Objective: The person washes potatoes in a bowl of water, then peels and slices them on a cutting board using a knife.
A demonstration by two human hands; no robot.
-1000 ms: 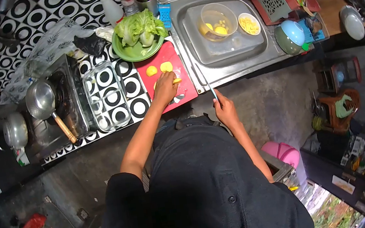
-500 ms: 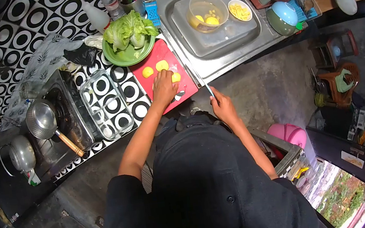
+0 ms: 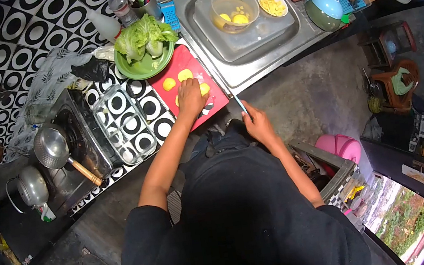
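On the red cutting board [image 3: 181,61] lie several yellow potato pieces [image 3: 184,75]. My left hand [image 3: 191,98] rests over the board with its fingers bent down on the pieces nearest me; whether it grips one is hidden. My right hand [image 3: 258,122] is closed around the light blue handle of a knife [image 3: 238,100], just off the board's right edge, its blade pointing up toward the sink rim. A green bowl [image 3: 146,69] of leafy greens [image 3: 143,38] stands at the board's far end.
The sink [image 3: 251,65] at the right holds a clear tub [image 3: 235,10] and a small bowl of yellow pieces [image 3: 273,5]. Left of the board are a glass dish [image 3: 124,123], a stove [image 3: 75,131], a strainer [image 3: 52,146] and a kettle [image 3: 32,186].
The whole view has shifted slightly. My left hand still rests on the board over the yellow pieces, and my right hand still holds the knife beside it.
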